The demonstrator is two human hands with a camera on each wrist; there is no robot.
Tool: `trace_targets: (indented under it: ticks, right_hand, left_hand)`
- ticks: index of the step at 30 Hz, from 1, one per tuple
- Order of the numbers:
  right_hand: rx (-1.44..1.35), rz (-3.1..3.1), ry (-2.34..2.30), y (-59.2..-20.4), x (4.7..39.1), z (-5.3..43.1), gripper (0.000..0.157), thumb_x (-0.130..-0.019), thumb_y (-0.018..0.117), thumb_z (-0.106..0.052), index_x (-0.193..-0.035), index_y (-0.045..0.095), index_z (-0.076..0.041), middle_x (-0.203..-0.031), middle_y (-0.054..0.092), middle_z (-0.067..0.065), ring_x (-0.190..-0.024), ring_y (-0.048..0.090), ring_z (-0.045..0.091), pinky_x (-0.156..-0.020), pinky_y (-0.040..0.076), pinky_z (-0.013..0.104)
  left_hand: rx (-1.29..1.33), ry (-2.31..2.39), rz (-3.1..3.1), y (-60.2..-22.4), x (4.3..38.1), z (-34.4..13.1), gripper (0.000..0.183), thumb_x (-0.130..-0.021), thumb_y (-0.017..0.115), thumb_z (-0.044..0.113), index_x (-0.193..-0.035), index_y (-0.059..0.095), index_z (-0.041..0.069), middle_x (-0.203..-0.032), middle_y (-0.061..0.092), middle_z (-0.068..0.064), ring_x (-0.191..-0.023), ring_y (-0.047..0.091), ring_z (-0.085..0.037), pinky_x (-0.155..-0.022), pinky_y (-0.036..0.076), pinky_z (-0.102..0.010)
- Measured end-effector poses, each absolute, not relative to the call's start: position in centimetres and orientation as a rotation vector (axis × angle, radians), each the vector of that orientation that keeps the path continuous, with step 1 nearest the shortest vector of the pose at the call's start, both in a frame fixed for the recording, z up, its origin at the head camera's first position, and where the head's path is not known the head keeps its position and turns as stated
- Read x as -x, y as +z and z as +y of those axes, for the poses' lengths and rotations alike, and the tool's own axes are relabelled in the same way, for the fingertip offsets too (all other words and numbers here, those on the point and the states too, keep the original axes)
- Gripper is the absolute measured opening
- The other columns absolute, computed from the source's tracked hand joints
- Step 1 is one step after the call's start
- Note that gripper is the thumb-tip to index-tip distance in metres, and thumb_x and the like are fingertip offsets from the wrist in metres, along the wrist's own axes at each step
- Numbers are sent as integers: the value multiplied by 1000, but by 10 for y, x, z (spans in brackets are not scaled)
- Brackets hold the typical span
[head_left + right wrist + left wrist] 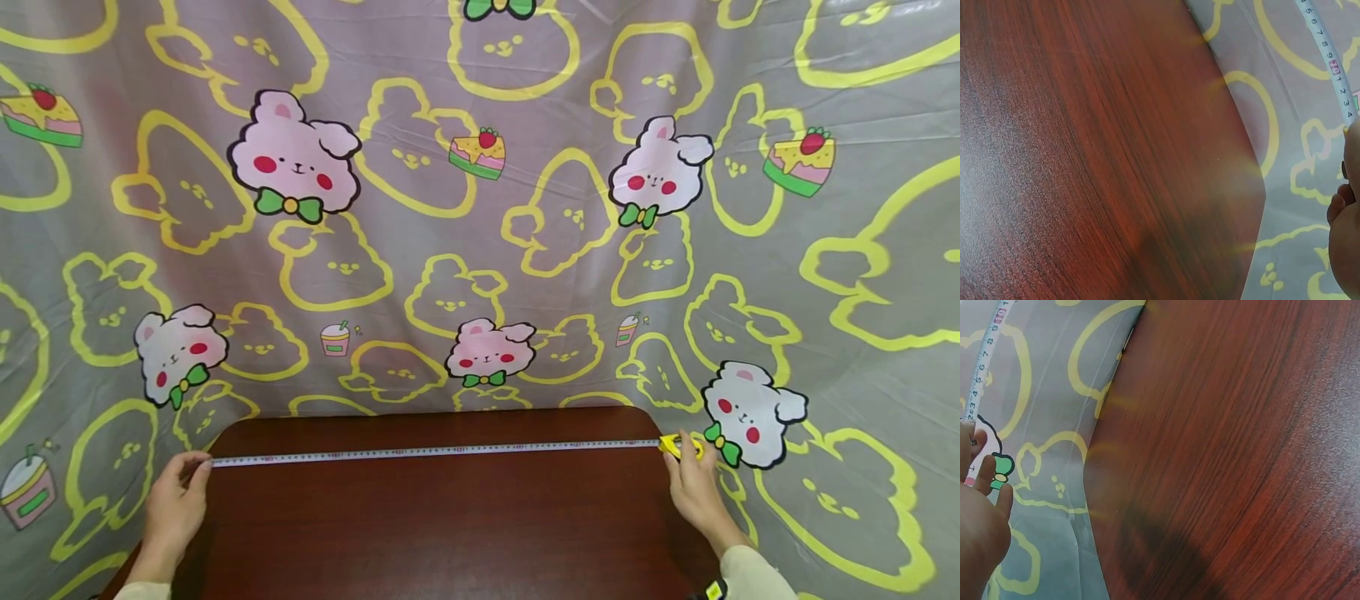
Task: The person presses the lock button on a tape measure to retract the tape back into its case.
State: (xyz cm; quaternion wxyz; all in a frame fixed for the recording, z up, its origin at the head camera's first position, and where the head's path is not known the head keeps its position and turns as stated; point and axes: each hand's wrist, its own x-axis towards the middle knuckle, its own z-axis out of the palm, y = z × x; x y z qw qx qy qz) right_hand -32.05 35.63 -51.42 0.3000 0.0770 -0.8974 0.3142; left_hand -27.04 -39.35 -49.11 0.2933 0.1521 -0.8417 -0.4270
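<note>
A yellow tape measure (681,447) is in my right hand (696,483), which grips its case beyond the table's right side. Its white blade (435,452) stretches straight across above the brown table to the left. There my left hand (178,498) pinches the blade's free end between thumb and finger. In the left wrist view the low numbers of the blade (985,359) run up from the fingertips. The right wrist view shows the blade (1335,65) near a 70 mark, going into the right hand (1344,231); the case is mostly hidden there.
A dark brown wood-grain table (450,525) with rounded far corners lies below the blade. Behind it and at both sides hangs a grey curtain (420,217) printed with yellow outlines and white rabbit faces, close against the table's edges.
</note>
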Motion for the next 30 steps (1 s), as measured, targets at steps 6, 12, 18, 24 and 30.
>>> trace_targets:
  ticks: [6,12,18,24,30]
  right_hand:
    - [-181,-2444,865,-513,320,357,47,-109,50,-7,-145,32,17,-139,17,50,-124,27,68,-93,30,78]
    - [-124,-2442,877,-513,318,357,51,-107,57,-11,-147,36,14,-141,22,46,-122,33,63,-95,32,76]
    - [-133,-2404,863,-515,318,356,55,-101,67,-9,-145,43,14,-137,31,44,-123,35,61,-96,33,73]
    - [-121,-2434,859,-517,318,353,58,-101,69,-13,-146,44,13,-137,32,45,-124,36,62,-97,33,74]
    - [-70,-2499,864,-518,315,350,61,-103,66,-21,-149,41,10,-139,31,41,-121,40,58,-91,37,76]
  left_hand:
    - [-394,-1133,-2241,-490,271,-392,25,-111,46,11,-128,53,-6,-134,54,-31,-124,50,-49,-96,40,-55]
    - [-396,-1135,-2243,-492,271,-393,26,-111,46,12,-129,53,-5,-133,54,-30,-126,49,-49,-100,37,-60]
    - [-400,-1081,-2250,-495,270,-393,24,-109,50,12,-126,57,-4,-129,58,-28,-119,52,-43,-93,37,-49]
    - [-351,-1056,-2253,-497,268,-391,23,-109,53,12,-124,58,-3,-129,58,-31,-123,50,-48,-96,34,-57]
    - [-370,-1082,-2272,-500,267,-388,23,-109,53,12,-125,57,-3,-130,56,-31,-126,48,-51,-99,33,-61]
